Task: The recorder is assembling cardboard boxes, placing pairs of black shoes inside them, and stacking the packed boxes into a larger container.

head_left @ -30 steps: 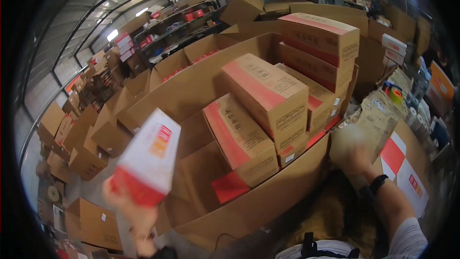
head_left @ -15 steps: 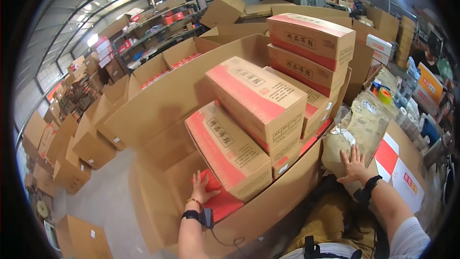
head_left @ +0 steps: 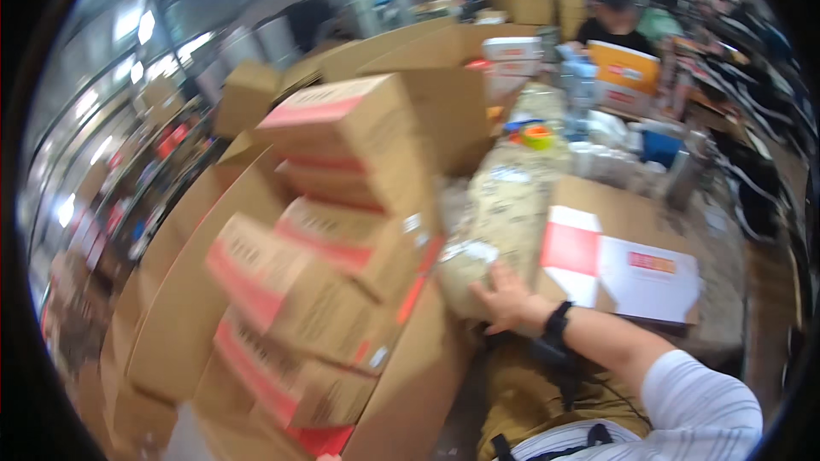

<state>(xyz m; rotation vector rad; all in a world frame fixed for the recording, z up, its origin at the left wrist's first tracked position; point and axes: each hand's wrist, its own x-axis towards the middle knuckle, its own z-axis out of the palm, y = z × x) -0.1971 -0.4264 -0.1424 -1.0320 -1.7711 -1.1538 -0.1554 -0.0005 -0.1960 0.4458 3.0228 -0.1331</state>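
Note:
My right hand (head_left: 506, 300), with a black band on the wrist, rests with fingers spread on the near end of a long clear bag of pale filling (head_left: 504, 205) at the table's edge. It holds nothing. To its left stands a large open cardboard bin (head_left: 410, 376) piled with brown cartons with red bands: a top carton (head_left: 342, 132) and lower ones (head_left: 290, 290) tilted toward me. My left hand is out of the picture. The whole picture is blurred by motion.
A flattened white and red carton (head_left: 632, 265) lies on the table to the right of my hand. Behind it are small containers and a roll of tape (head_left: 536, 135). A person in a dark top (head_left: 615, 21) stands at the far end behind an orange box. More cartons are stacked at left.
My view has swung to the right, toward the table. My left hand, which put a red and white carton into the bin, has dropped out of sight. My right hand stays on the bag.

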